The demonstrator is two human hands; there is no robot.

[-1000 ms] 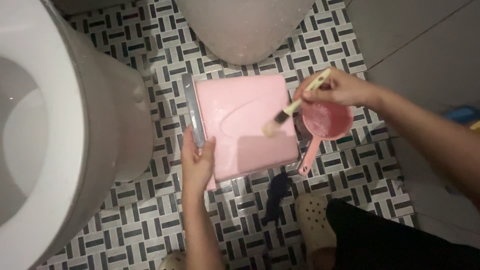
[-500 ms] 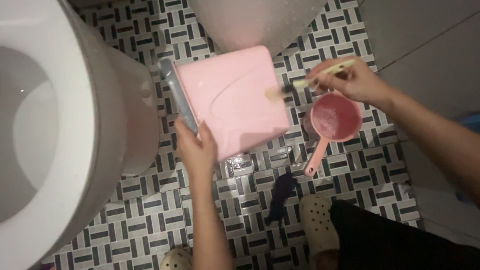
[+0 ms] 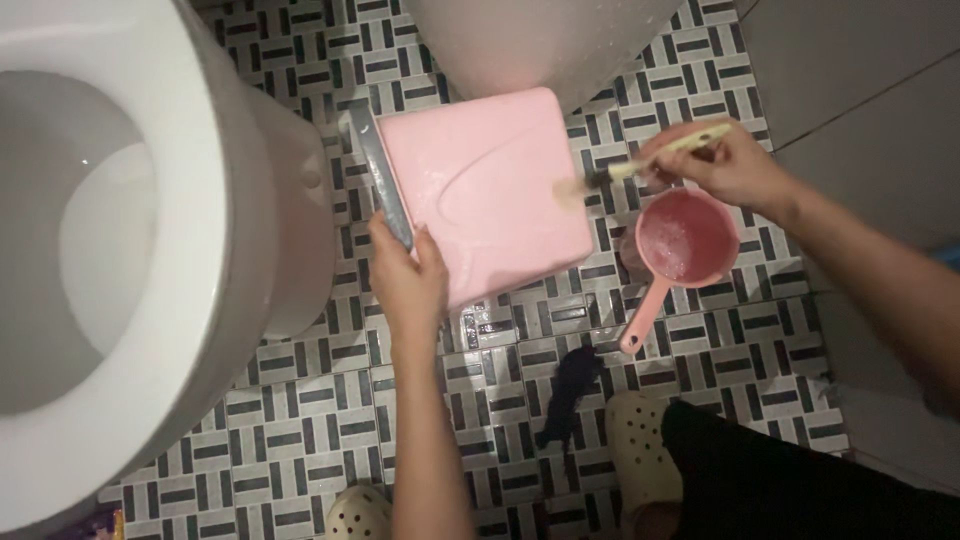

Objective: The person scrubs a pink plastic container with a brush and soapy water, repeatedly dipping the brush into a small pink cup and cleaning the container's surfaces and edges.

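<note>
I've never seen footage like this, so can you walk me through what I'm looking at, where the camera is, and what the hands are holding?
There is no machine here: these are a person's two bare hands, filmed by a camera worn on their head and looking down. The person crouches on a black-and-white patterned tile floor beside a white toilet bowl. The left hand grips the edge of a flat pink plastic panel with a grey strip along one side, holding it tilted above the floor. The right hand holds a small pale-handled brush, its bristles at the panel's right edge. Just below that hand a pink plastic scoop with a long handle sits on the tiles, wet inside. A cream perforated clog shows at the bottom.
</note>
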